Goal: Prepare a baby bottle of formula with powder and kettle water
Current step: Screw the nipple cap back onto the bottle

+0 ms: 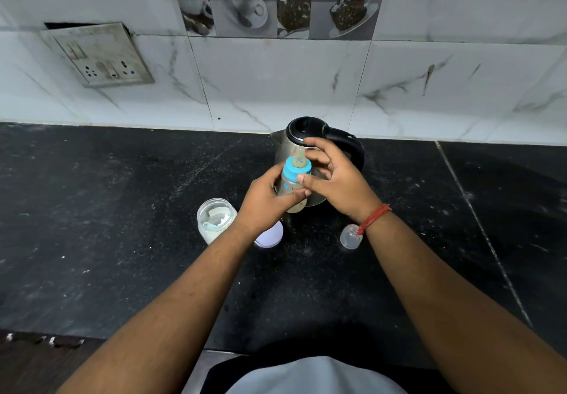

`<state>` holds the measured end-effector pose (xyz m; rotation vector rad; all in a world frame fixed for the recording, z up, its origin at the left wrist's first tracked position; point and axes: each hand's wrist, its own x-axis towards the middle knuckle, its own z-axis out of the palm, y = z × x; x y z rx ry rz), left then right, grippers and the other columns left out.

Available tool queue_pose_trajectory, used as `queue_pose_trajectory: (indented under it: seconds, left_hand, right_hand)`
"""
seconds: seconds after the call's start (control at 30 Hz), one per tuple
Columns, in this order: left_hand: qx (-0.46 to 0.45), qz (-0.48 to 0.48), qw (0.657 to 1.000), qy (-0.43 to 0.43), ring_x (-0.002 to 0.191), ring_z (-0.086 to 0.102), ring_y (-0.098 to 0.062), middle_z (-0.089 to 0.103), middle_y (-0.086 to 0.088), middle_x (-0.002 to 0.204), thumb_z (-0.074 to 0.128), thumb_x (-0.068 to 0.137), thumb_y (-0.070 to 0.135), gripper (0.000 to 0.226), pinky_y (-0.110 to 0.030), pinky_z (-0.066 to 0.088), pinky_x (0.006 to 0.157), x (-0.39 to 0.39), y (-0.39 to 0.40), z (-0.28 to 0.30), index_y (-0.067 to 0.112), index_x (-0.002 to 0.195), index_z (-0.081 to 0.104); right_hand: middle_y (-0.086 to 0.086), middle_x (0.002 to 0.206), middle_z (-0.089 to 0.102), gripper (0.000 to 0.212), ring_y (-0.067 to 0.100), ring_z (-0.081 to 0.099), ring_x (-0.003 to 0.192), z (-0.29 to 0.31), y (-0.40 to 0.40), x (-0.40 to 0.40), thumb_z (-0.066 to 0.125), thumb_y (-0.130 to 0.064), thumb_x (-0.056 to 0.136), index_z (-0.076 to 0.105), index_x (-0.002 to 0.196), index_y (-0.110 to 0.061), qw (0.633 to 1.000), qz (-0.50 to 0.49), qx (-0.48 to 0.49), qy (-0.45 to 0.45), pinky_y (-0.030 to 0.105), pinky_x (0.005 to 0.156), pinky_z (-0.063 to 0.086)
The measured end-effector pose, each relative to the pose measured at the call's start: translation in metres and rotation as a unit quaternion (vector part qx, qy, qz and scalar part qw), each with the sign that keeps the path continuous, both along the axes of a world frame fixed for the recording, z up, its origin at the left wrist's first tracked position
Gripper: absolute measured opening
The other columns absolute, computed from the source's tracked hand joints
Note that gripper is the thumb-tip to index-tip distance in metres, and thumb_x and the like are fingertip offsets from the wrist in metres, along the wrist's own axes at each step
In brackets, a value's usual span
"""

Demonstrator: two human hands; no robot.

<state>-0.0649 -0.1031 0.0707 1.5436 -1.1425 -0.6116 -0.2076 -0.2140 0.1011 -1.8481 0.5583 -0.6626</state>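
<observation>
Head view: both forearms reach forward over the black counter (92, 209), hands meeting just in front of the kettle (310, 136). Left hand (264, 200) wraps the body of the baby bottle (291, 188), fingers curled round its lower half, thumb across the front. Bottle is held off the counter, slightly tilted, teat end toward the kettle, pale liquid visible near its base. Right hand (334, 178) sits at the bottle's top: thumb pressed against the blue collar (294, 171), index finger arched over the teat (299, 155), other fingers loosely curled behind; grip on the collar looks like a pinch from the side. Red thread band on the right wrist. Kettle stands upright behind the bottle, lid closed, handle to the right. Open powder jar (214, 218) sits left of the kettle and nearer the person, its lid (271, 235) lying flat just beside it, partly under the left wrist. Clear bottle cap (349, 237) lies right of the kettle, nearer the person, under the right wrist
</observation>
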Motion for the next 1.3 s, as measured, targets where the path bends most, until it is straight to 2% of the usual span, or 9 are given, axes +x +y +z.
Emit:
queue_pose_trajectory:
  seconds: [0.23, 0.4, 0.6, 0.73, 0.83, 0.97, 1.07, 1.13, 1.3]
  left_hand:
    - [0.01, -0.001, 1.0, 0.003, 0.103, 0.067, 0.002, 0.073, 0.012, 0.116, 0.082, 0.085, 0.018, 0.051, -0.013, 0.05, 0.086, -0.004, 0.0, -0.005, 0.019, 0.133, 0.064]
    - [0.004, -0.001, 1.0, 0.01, 0.103, 0.068, -0.005, 0.074, 0.01, 0.113, 0.085, 0.084, 0.018, 0.048, -0.017, 0.053, 0.087, -0.002, 0.002, -0.005, 0.024, 0.127, 0.065]
    - [0.003, 0.005, 1.0, 0.0, 0.105, 0.067, -0.005, 0.073, 0.01, 0.115, 0.082, 0.086, 0.017, 0.049, -0.019, 0.052, 0.089, -0.004, 0.001, -0.005, 0.023, 0.13, 0.064]
    - [-0.008, 0.017, 1.0, -0.003, 0.101, 0.067, 0.003, 0.073, 0.016, 0.111, 0.081, 0.086, 0.018, 0.045, -0.012, 0.049, 0.084, -0.008, 0.0, -0.006, 0.027, 0.127, 0.064]
    - [-0.005, 0.012, 1.0, -0.001, 0.1, 0.066, 0.006, 0.073, 0.017, 0.111, 0.081, 0.086, 0.015, 0.045, -0.011, 0.048, 0.084, -0.007, 0.002, -0.007, 0.026, 0.126, 0.065]
    - [0.026, -0.058, 0.998, 0.016, 0.11, 0.068, -0.015, 0.074, 0.003, 0.117, 0.083, 0.086, 0.018, 0.047, -0.027, 0.053, 0.095, 0.001, 0.004, 0.0, 0.017, 0.129, 0.066]
    - [0.046, -0.115, 0.991, 0.049, 0.115, 0.068, -0.024, 0.074, -0.002, 0.119, 0.083, 0.087, 0.018, 0.044, -0.038, 0.054, 0.102, 0.004, 0.005, 0.005, 0.015, 0.128, 0.067]
    - [0.043, -0.119, 0.99, 0.066, 0.116, 0.068, -0.028, 0.074, -0.006, 0.118, 0.082, 0.086, 0.018, 0.044, -0.042, 0.054, 0.103, 0.003, 0.003, 0.006, 0.012, 0.127, 0.066]
    - [0.013, -0.012, 1.0, -0.015, 0.1, 0.068, 0.0, 0.075, 0.007, 0.11, 0.084, 0.084, 0.022, 0.043, -0.02, 0.052, 0.089, -0.007, -0.004, 0.005, 0.021, 0.124, 0.067]
  right_hand:
    - [-0.016, 0.105, 0.05, 0.055, -0.009, 0.051, 0.093, -0.005, 0.017, 0.017, 0.091, -0.021, 0.07, 0.056, 0.112, -0.023, 0.989, -0.103, -0.105, -0.019, 0.009, 0.083, 0.041]
    - [-0.004, 0.126, 0.058, 0.066, 0.005, 0.058, 0.117, -0.001, 0.004, 0.008, 0.083, -0.008, 0.08, 0.048, 0.135, -0.02, 1.0, -0.006, 0.021, -0.011, 0.023, 0.103, 0.047]
    - [-0.01, 0.116, 0.066, 0.059, 0.012, 0.064, 0.114, -0.006, 0.01, 0.009, 0.084, -0.012, 0.075, 0.054, 0.116, -0.042, 0.998, -0.048, 0.006, -0.035, 0.033, 0.104, 0.048]
    - [-0.011, 0.113, 0.061, 0.059, 0.001, 0.06, 0.104, -0.013, 0.023, 0.018, 0.087, -0.016, 0.072, 0.052, 0.109, -0.046, 0.993, -0.109, -0.011, -0.051, 0.012, 0.088, 0.045]
    - [-0.008, 0.114, 0.061, 0.057, 0.001, 0.06, 0.105, -0.01, 0.024, 0.018, 0.087, -0.015, 0.073, 0.054, 0.113, -0.039, 0.994, -0.101, -0.015, -0.038, 0.011, 0.088, 0.046]
    - [-0.003, 0.126, 0.059, 0.05, 0.022, 0.059, 0.125, 0.004, 0.001, 0.002, 0.08, -0.011, 0.084, 0.06, 0.129, -0.017, 0.998, 0.038, 0.052, -0.003, 0.043, 0.109, 0.047]
    - [-0.001, 0.134, 0.059, 0.041, 0.012, 0.059, 0.126, 0.01, -0.009, -0.006, 0.073, -0.008, 0.089, 0.063, 0.129, -0.012, 0.985, 0.135, 0.106, 0.002, 0.028, 0.102, 0.049]
    - [0.003, 0.13, 0.063, 0.041, 0.013, 0.062, 0.121, 0.008, -0.008, -0.005, 0.071, -0.006, 0.09, 0.063, 0.13, -0.007, 0.984, 0.122, 0.13, -0.018, 0.027, 0.099, 0.051]
    - [-0.003, 0.108, 0.07, 0.028, 0.013, 0.067, 0.103, -0.001, 0.014, 0.009, 0.074, -0.009, 0.089, 0.069, 0.116, -0.012, 0.989, -0.021, 0.124, -0.074, 0.034, 0.09, 0.056]
